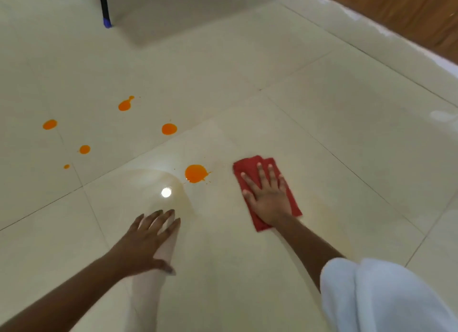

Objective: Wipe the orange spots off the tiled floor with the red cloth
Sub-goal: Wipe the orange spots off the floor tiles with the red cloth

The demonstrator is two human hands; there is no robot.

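On the tiled floor [322, 113], the right hand [269, 196] presses flat fingers [260, 173] onto the red cloth [247, 167], six orange spots [195, 173] unwiped.

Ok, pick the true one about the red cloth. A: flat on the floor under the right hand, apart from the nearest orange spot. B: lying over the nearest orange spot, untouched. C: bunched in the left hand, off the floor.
A: the right hand presses spread fingers on the red cloth, flat on the tiled floor, clear of the nearest orange spot; the left hand holds nothing.
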